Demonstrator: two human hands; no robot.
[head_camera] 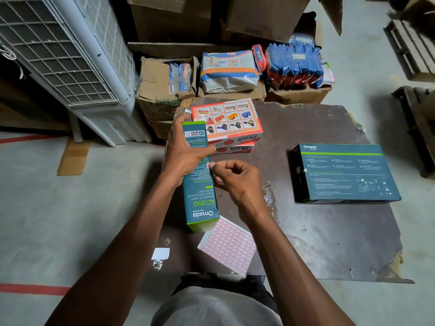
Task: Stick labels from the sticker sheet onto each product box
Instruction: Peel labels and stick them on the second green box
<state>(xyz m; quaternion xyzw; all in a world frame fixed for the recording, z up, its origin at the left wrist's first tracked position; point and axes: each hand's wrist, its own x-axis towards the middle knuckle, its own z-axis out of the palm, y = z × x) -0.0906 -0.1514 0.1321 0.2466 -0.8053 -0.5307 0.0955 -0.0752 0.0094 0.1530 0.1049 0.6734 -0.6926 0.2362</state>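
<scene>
My left hand [186,147] grips a teal and green Omada box [201,201], stood on its narrow side on the dark board. My right hand [235,177] is beside the box, its thumb and forefinger pinching a small red-edged label [210,165] against the box's right edge. The sticker sheet [227,245], white with a red grid of labels, lies flat just below the box. A second Omada box [343,172] lies flat at the right. Two stacked orange Ikon boxes [231,127] sit behind my hands.
The dark board [317,231] lies on a grey concrete floor. Open cartons with blue and orange packets [230,69] stand behind it. A white air cooler [70,62] is at the left. A small white paper scrap [160,253] lies near the board's left edge.
</scene>
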